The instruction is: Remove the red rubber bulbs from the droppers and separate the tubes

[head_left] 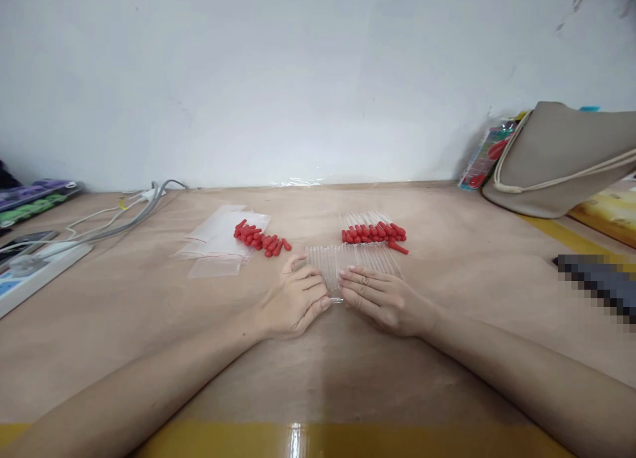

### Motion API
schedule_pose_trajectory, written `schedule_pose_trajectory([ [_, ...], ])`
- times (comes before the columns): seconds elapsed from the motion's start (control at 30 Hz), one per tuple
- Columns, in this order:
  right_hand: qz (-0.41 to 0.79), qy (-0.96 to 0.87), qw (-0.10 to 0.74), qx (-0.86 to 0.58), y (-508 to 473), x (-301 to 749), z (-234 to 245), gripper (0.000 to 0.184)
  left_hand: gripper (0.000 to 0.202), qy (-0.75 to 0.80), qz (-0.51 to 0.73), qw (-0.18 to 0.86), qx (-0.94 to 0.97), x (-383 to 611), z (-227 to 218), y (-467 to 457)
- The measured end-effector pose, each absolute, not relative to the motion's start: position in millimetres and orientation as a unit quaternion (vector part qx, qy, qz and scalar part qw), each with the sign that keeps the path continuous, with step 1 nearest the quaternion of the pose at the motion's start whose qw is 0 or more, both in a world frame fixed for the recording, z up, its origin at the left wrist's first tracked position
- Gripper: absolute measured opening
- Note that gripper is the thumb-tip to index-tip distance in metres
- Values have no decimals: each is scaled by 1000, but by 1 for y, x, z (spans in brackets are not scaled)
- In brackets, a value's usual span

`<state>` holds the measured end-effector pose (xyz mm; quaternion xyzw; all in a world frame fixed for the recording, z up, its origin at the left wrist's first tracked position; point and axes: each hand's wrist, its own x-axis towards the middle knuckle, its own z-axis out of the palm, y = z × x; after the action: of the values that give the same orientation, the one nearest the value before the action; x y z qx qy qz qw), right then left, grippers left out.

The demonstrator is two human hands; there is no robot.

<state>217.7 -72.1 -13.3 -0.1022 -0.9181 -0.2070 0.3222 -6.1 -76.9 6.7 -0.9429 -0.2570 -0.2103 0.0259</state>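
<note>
Clear glass tubes (325,262) lie side by side in a row on the table, pointing away from me. My left hand (301,300) is at the row's left edge, its thumb and forefinger closed at the end of a single glass tube (336,300) that lies crosswise at the near end. The other fingers of that hand are bent and apart. My right hand (380,300) rests flat on the right part of the row, fingers stretched out; its thumb is hidden. Just behind, red rubber bulbs (372,232) sit on the ends of more glass tubes (368,217).
Loose red bulbs (261,238) lie partly over clear zip bags (213,236) at left. A power strip (44,269) with cables stands far left. A grey bag (566,156), a bright package (487,154) and a dark pixelated object (596,286) are at right.
</note>
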Motion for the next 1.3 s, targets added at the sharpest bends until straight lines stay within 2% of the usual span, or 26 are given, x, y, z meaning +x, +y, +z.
schedule_pose_trajectory([
  [0.6, -230, -918, 314, -80, -77, 229, -4, 27, 27, -250, -203, -12, -947, -13, 9, -85],
  [0.7, -235, -899, 348, -122, -73, 233, -9, 32, 32, -303, -255, -96, -913, -20, 8, -80],
  [0.8, -227, -869, 375, -228, -68, 231, -15, 34, 37, -422, -355, -198, -810, -31, 11, -62],
  [0.97, -161, -859, 330, -357, -66, 211, -12, 34, 33, -550, -414, -318, -651, -59, 38, -11],
  [1.1, -135, -846, 313, -410, -64, 189, 2, 26, 23, -655, -420, -261, -571, -89, 56, 22],
  [1.17, -152, -845, 302, -414, -61, 180, 7, 21, 23, -684, -407, -216, -565, -103, 57, 33],
  [1.3, -210, -851, 295, -380, -53, 171, 5, 25, 29, -709, -357, -105, -599, -125, 46, 46],
])
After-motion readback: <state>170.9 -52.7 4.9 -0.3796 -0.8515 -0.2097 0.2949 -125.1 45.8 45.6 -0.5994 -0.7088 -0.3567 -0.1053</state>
